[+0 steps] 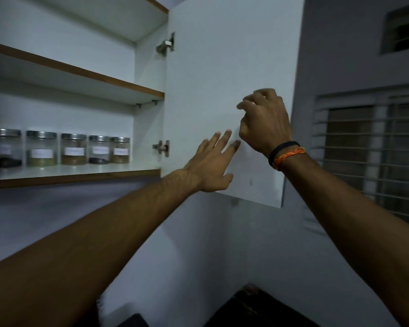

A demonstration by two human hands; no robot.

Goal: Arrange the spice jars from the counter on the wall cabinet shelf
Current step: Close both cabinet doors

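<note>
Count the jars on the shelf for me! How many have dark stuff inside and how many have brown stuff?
Jars with dark contents: 2
Jars with brownish contents: 3
Total: 5 jars, all with metal lids and white labels, in a row on the bottom shelf.

No readable text anywhere here. Five spice jars stand in a row on the wall cabinet shelf, and each one wears a white paper label on its front, but the writing on every label is blurred to a faint smudge, so not a single word, brand or number comes through.
</note>
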